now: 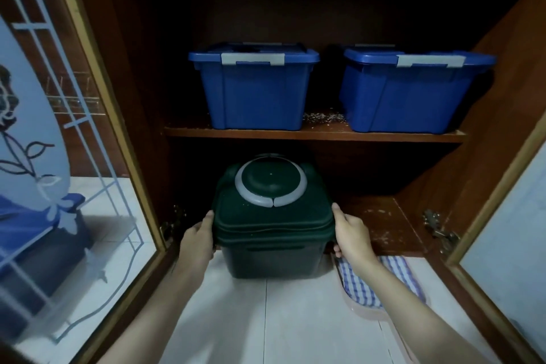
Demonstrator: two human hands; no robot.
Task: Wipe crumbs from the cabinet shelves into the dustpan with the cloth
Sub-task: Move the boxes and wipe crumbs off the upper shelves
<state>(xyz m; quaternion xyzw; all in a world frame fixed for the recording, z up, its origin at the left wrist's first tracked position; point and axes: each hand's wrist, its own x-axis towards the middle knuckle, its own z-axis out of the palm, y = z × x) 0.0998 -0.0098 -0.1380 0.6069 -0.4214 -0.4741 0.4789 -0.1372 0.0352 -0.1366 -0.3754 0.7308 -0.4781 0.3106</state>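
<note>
A dark green lidded container (271, 230) with a grey ring handle sits at the front edge of the cabinet's bottom shelf (381, 227), partly over the floor. My left hand (198, 241) grips its left side and my right hand (351, 233) grips its right side. A blue-and-white checked cloth (393, 273) lies in a pink dustpan (369, 315) on the floor, under my right forearm. Crumbs (323, 118) are scattered on the upper shelf (313, 133) between the two blue bins. Pale specks also dot the bottom shelf to the right.
Two blue lidded bins (254, 89) (410, 91) stand on the upper shelf. Both cabinet doors are swung open: a glass door with a flower pattern (59, 156) at left, a pale door (508, 230) at right. White tiled floor (280, 319) lies below.
</note>
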